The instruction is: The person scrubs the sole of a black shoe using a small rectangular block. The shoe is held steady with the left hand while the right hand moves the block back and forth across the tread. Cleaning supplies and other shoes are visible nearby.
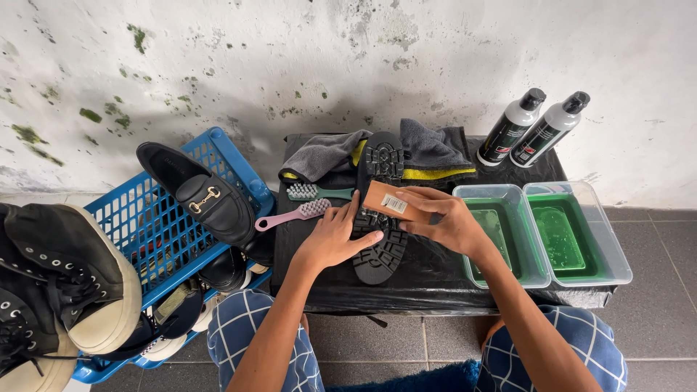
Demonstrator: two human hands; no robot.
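The shoe [380, 210] lies sole-up on the black-covered table [435, 279]. The left hand [335, 238] rests flat on its sole, fingers apart; the right hand [444, 219] is clamped on a wooden brush [388, 200] at mid-sole. Scrubbing appears under way; the basket [156, 218] shoes look untreated.

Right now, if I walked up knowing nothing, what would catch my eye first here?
At the centre, a black shoe lies sole-up on the black-covered table, steadied by the left hand while the right hand presses a wooden-backed brush to it. To the right sit two clear tubs of green liquid. On the left, a black loafer with a gold buckle rests on a blue plastic crate.
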